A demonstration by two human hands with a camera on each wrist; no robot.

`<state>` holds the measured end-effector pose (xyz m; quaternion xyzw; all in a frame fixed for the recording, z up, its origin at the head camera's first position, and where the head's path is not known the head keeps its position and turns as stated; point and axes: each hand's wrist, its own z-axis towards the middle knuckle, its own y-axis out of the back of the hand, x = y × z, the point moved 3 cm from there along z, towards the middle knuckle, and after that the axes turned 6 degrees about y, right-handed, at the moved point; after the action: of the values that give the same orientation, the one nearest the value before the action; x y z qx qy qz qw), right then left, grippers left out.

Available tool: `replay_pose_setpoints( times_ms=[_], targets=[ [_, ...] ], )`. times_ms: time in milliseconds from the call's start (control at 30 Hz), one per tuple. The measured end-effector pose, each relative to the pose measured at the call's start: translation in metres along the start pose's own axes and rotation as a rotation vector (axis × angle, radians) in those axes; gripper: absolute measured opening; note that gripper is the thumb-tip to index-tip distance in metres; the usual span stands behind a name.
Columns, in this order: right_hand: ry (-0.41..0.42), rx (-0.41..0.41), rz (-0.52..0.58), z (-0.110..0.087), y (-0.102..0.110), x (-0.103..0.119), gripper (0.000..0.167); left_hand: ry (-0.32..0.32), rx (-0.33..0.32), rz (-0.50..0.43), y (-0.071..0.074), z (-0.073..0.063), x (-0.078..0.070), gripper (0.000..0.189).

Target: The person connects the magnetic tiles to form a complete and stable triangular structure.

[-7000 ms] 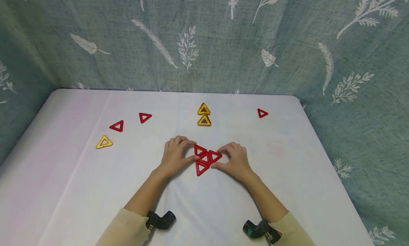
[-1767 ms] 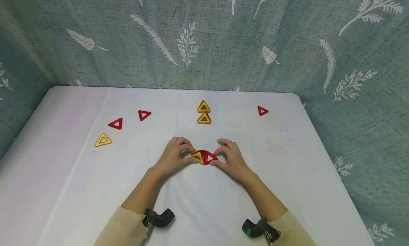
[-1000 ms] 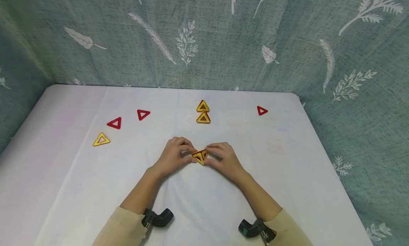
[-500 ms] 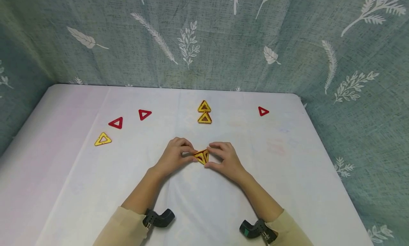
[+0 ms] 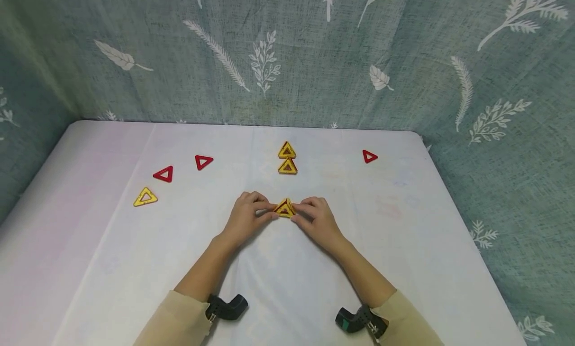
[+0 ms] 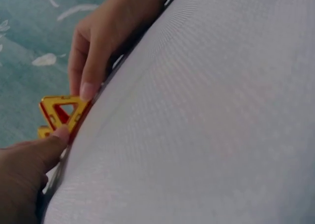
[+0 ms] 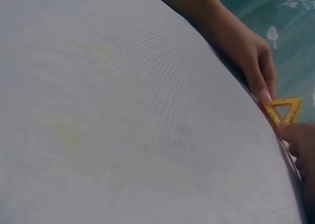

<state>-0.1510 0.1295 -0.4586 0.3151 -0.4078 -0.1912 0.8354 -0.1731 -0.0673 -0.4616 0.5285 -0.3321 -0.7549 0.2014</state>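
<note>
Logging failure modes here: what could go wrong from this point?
Seams opening: the folded triangle shape is pinched between the left hand and right hand, so uneven pressure might split it.
Collision: two yellow triangular pieces sit beyond it; pushing forward could knock them.

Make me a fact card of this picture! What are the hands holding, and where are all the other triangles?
Table: white top
Left hand: holds the left side of a yellow-and-red shape
Right hand: holds its right side
Beyond the hands: two more yellow-and-red shapes, one behind the other
On the left: one yellow triangle, two red triangles
On the right: one red triangle
Behind everything: green cloth with white leaves
</note>
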Motion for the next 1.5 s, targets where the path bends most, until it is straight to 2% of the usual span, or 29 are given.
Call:
replay_pose_setpoints(
  times_ms=[200,400,733,1033,1233,1500],
  targets=[
    [-0.078,-0.015,-0.016,0.009,0.000,-0.005,0.027,0.050,-0.033,0.048,-0.002,0.008,-0.001,0.025],
    [-0.123,-0.048,-0.047,0.015,-0.001,-0.009,0.027,0.076,-0.053,0.046,-0.005,0.017,0.002,0.025],
    [-0.151,-0.067,-0.079,0.028,-0.005,-0.021,0.027,0.144,-0.029,0.068,-0.007,0.031,0.009,0.028],
    [-0.169,-0.080,-0.082,0.042,-0.004,-0.030,0.027,0.162,-0.061,0.078,-0.006,0.045,0.010,0.028],
    [-0.192,-0.053,-0.066,0.040,-0.002,-0.032,0.031,0.191,-0.040,0.062,-0.004,0.044,0.012,0.035],
    [-0.245,-0.031,-0.024,0.032,0.009,-0.042,0.037,0.198,-0.021,0.060,0.010,0.029,0.022,0.044]
  ],
)
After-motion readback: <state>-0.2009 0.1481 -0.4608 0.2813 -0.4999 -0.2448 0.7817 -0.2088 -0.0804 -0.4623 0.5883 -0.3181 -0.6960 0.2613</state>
